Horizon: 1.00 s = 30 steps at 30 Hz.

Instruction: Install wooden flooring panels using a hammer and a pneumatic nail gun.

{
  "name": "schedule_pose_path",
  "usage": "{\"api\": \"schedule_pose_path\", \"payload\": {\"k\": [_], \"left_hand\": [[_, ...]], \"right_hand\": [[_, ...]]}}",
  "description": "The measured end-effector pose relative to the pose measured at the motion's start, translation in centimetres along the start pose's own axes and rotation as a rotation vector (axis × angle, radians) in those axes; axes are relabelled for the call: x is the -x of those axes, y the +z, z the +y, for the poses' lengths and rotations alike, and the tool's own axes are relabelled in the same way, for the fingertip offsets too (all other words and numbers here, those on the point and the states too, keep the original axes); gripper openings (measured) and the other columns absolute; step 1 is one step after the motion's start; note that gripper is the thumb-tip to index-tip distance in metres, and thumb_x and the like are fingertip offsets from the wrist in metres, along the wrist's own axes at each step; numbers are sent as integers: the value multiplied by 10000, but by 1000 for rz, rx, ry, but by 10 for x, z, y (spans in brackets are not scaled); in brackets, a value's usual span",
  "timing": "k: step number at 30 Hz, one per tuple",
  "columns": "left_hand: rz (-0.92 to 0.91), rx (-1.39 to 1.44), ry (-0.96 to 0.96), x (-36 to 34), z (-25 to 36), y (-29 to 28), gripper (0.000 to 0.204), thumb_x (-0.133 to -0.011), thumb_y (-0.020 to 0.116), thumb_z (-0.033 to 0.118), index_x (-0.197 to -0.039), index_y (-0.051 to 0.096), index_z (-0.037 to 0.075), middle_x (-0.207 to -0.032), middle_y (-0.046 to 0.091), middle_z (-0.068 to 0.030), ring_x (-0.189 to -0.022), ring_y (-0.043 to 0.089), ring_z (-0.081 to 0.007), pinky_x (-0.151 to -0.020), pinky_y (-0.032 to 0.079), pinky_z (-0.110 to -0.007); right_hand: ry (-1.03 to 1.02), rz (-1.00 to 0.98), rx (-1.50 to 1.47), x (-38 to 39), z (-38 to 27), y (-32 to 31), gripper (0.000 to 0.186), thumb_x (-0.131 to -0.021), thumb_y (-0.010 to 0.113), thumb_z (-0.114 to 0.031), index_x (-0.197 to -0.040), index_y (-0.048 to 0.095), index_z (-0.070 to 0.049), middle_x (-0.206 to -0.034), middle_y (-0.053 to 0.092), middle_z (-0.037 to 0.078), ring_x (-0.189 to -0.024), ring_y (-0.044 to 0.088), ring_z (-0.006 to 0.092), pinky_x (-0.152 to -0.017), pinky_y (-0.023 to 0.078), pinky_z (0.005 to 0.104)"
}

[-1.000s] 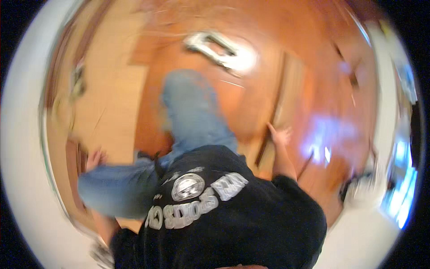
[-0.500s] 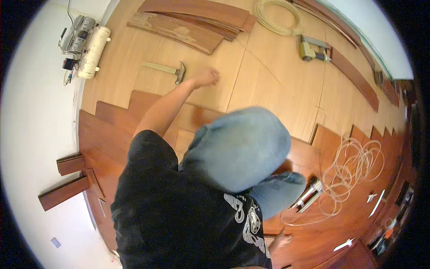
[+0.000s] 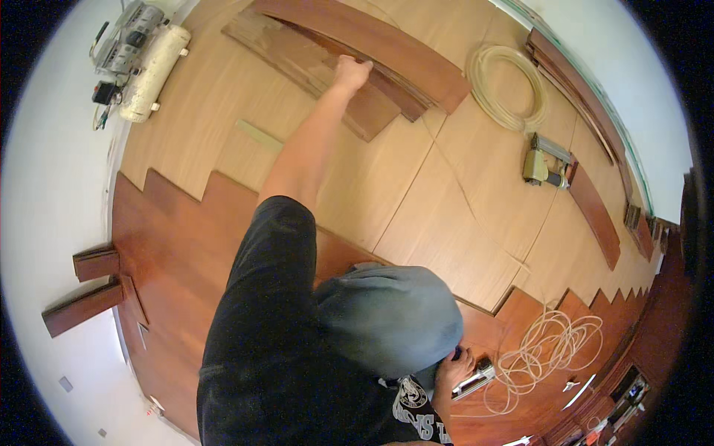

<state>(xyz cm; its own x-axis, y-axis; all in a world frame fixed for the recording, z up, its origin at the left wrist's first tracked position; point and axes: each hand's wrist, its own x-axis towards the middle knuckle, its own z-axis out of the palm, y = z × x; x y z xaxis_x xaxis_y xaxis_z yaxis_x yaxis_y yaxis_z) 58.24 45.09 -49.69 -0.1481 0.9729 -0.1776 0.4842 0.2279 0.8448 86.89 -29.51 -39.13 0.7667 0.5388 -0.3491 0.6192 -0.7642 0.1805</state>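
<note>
Two hands visible: left hand [image 3: 353, 74] has curled fingers at the overlapping planks [image 3: 420, 59], twelve o'clock, grip unclear to us; right hand [image 3: 456, 367] sits by the silver tool [image 3: 473, 381] at five, we can't tell if grasping. Risks we'd flag: one-handed pulling could slide uneven planks apart; tangled hose [image 3: 547, 349] at four could snag the silver tool; hammer handle [image 3: 256, 135] at ten could get knocked by a low swing back.
</note>
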Motion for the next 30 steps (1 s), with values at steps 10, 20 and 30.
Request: {"api": "schedule_pose_path", "payload": {"k": [10,20,30], "left_hand": [[58,558,-311,-60,1,42,386,-845,843,206,-1058,645,-47,-1016,677,-145,-783,665,-248,-690,613,-347],[-458,816,-409,-4,-43,-24,404,-877,786,108,-1221,577,78,-1114,676,-69,-974,664,-212,-738,567,-315],[-952,758,-6,287,58,24,510,-903,718,76,-1358,488,87,-1250,624,-51,-1127,624,-199,-884,541,-363]], "right_hand": [[54,-25,66,-22,-22,-12,407,-931,607,-405,-1193,704,-108,-1372,606,79,-1331,466,309,-1103,331,537],[67,-27,-5,-11,-27,-15,394,-928,615,-398,-1225,692,-151,-1435,547,101,-1362,445,318,-1152,273,540],[256,200,-775,-20,24,-15,350,-929,667,-213,-1220,645,-19,-1278,618,191,-1168,603,331,-1012,465,443]]}}
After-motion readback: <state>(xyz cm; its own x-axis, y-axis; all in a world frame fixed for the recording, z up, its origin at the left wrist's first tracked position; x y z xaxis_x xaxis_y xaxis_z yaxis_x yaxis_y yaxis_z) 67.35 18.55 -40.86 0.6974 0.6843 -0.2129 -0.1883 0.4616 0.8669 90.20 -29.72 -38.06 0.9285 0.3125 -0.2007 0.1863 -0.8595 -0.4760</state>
